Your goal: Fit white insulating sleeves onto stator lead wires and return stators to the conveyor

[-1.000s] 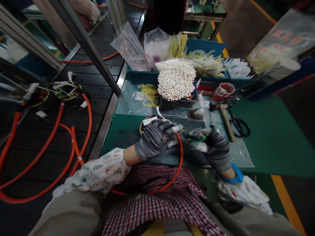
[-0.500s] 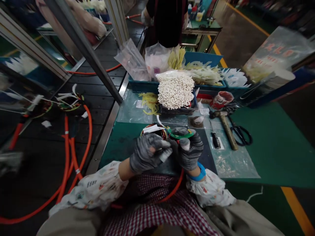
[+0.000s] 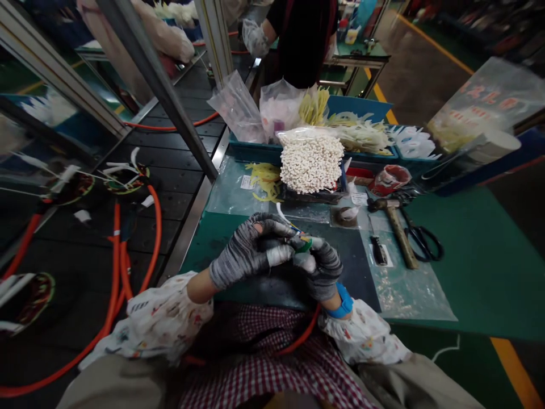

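Note:
My left hand (image 3: 251, 250), in a striped grey glove with white-taped fingertips, is closed, its fingers curled at a small bundle of coloured wires (image 3: 297, 230). A white sleeve (image 3: 283, 212) sticks up behind these fingers. Facing it, my right hand (image 3: 321, 267), gloved and with a blue band at the wrist, pinches a green circuit board (image 3: 305, 246). Only a small part of the board shows between the fingers. Whatever lies under and behind my left hand is hidden. A dark mat (image 3: 351, 261) lies beneath both hands.
A bundle of white-tipped sticks (image 3: 312, 162) stands ahead, before blue bins of sleeves (image 3: 361, 138). At right lie a hammer (image 3: 400, 233), scissors (image 3: 426, 241) and a black-handled tool (image 3: 378, 250). Wound coils (image 3: 126, 177) with orange tubes (image 3: 157, 238) sit at left. A person (image 3: 300, 45) stands beyond.
My left hand has turned and reached forward to the wires, covering the wound coil seen before. The circuit board has tilted and is now mostly hidden by my fingers. Another coil shows at lower left.

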Demonstrator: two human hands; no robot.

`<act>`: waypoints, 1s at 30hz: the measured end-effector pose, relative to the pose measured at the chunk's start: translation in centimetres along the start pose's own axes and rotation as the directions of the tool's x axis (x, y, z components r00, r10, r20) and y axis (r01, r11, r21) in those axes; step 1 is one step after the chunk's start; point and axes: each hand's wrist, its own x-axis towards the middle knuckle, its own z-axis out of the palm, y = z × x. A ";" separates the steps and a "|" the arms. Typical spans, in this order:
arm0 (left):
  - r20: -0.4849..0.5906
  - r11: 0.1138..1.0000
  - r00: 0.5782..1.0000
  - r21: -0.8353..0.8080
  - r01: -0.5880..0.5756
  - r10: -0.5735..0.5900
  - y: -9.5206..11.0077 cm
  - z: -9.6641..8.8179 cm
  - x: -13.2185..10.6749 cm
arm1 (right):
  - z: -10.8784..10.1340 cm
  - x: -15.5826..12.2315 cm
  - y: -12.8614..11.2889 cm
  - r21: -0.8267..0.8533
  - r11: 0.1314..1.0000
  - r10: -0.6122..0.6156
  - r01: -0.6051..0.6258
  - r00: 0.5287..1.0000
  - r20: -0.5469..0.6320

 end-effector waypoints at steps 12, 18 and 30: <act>0.072 0.940 0.996 0.340 0.027 -0.055 -0.7 -3.2 2.3 | 0.0 0.4 0.4 -0.004 0.999 -0.040 0.043 0.962 0.270; -0.033 0.375 0.948 0.914 0.157 -0.316 -7.6 -7.5 9.7 | -0.1 -0.1 1.2 0.041 0.998 0.032 -0.041 0.977 0.212; -0.090 0.388 0.975 0.907 0.165 -0.204 -9.9 -7.7 8.4 | 0.6 -0.1 1.6 0.107 0.975 0.190 -0.196 0.980 0.065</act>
